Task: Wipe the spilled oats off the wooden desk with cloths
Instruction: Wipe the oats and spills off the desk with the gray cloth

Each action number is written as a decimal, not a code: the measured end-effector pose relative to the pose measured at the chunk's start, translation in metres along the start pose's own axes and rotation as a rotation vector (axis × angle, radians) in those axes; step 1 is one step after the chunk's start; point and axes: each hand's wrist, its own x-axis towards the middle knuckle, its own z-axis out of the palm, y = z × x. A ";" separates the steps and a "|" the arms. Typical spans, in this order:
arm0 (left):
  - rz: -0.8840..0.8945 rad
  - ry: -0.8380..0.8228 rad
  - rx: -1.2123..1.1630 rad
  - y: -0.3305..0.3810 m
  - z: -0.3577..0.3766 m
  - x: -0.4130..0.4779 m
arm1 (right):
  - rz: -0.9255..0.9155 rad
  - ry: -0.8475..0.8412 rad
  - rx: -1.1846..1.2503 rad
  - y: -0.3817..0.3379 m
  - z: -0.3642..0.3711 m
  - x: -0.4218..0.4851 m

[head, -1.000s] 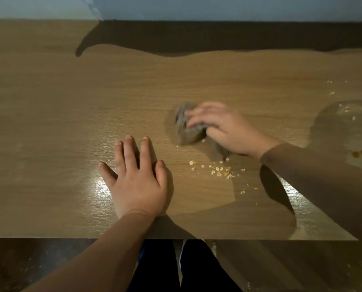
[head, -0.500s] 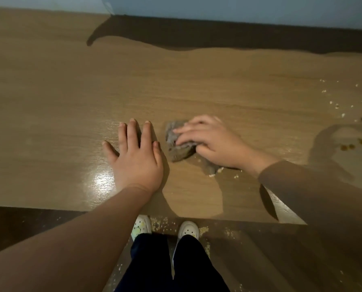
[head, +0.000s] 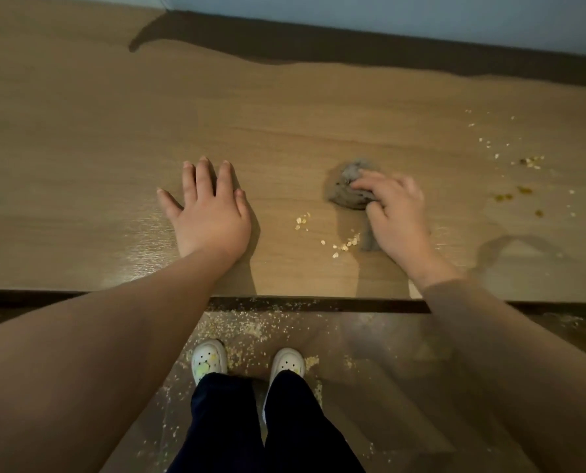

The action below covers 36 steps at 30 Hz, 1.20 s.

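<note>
My left hand [head: 211, 216] lies flat, fingers spread, on the desk [head: 284, 114] near its front edge. My right hand [head: 397, 213] grips the cloth [head: 344, 189]; oats [head: 344, 245] lie between them

The wooden desk [head: 80, 148] bears scattered oats [head: 345, 246], a crumpled grey cloth [head: 342, 195] and a flat left hand [head: 213, 216]

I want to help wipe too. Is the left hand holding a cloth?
No, the left hand lies flat and bare on the desk; the right hand holds the cloth.
</note>
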 end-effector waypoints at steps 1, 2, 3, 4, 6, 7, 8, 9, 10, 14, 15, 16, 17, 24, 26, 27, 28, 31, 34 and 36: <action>0.008 0.002 -0.003 0.000 0.000 0.000 | -0.018 -0.037 -0.002 -0.010 0.006 -0.015; 0.014 0.001 -0.006 -0.001 -0.001 0.000 | -0.048 -0.070 0.005 -0.017 0.012 -0.026; 0.021 -0.005 -0.007 -0.001 -0.002 0.000 | -0.080 -0.094 0.020 -0.024 0.016 -0.035; 0.029 -0.017 -0.006 -0.002 -0.003 0.000 | -0.090 -0.096 0.049 -0.028 0.018 -0.041; 0.062 -0.039 -0.002 -0.008 -0.005 -0.002 | 0.025 0.033 0.124 -0.026 0.014 -0.043; 0.096 -0.052 0.006 -0.011 -0.006 -0.003 | 0.131 0.150 0.137 -0.020 0.009 -0.041; 0.141 -0.068 0.019 -0.014 -0.006 -0.005 | 0.233 0.253 0.107 -0.013 0.005 -0.040; 0.188 -0.082 0.031 -0.019 -0.007 -0.007 | 0.307 0.305 0.032 -0.008 0.002 -0.039; 0.232 -0.095 0.040 -0.025 -0.008 -0.010 | 0.344 0.306 -0.045 -0.006 0.003 -0.040; 0.369 -0.124 0.054 -0.053 -0.013 -0.017 | 0.300 0.186 -0.140 -0.044 0.023 -0.048; 0.387 -0.123 0.048 -0.059 -0.015 -0.020 | 0.251 0.141 -0.141 -0.059 0.029 -0.054; 0.395 -0.118 0.044 -0.064 -0.015 -0.023 | 0.187 0.089 -0.140 -0.073 0.036 -0.060; 0.391 -0.113 0.045 -0.068 -0.016 -0.027 | 0.121 0.037 -0.129 -0.085 0.043 -0.066; 0.049 -0.109 0.052 -0.094 -0.021 -0.041 | 0.242 0.272 0.141 -0.072 0.023 -0.057; 0.042 -0.127 0.088 -0.101 -0.022 -0.042 | 0.315 0.274 0.012 -0.052 0.016 -0.041; 0.050 -0.138 0.100 -0.101 -0.022 -0.041 | 0.323 0.235 -0.052 -0.049 0.016 -0.033; 0.055 -0.150 0.104 -0.101 -0.022 -0.040 | 0.310 0.190 -0.098 -0.049 0.020 -0.027; 0.067 -0.168 0.096 -0.102 -0.022 -0.038 | 0.159 0.066 -0.139 -0.070 0.034 -0.018; 0.083 -0.183 0.088 -0.106 -0.024 -0.038 | -0.053 -0.105 -0.130 -0.100 0.045 -0.037; 0.098 -0.189 0.068 -0.107 -0.026 -0.037 | -0.180 -0.229 -0.101 -0.116 0.051 -0.059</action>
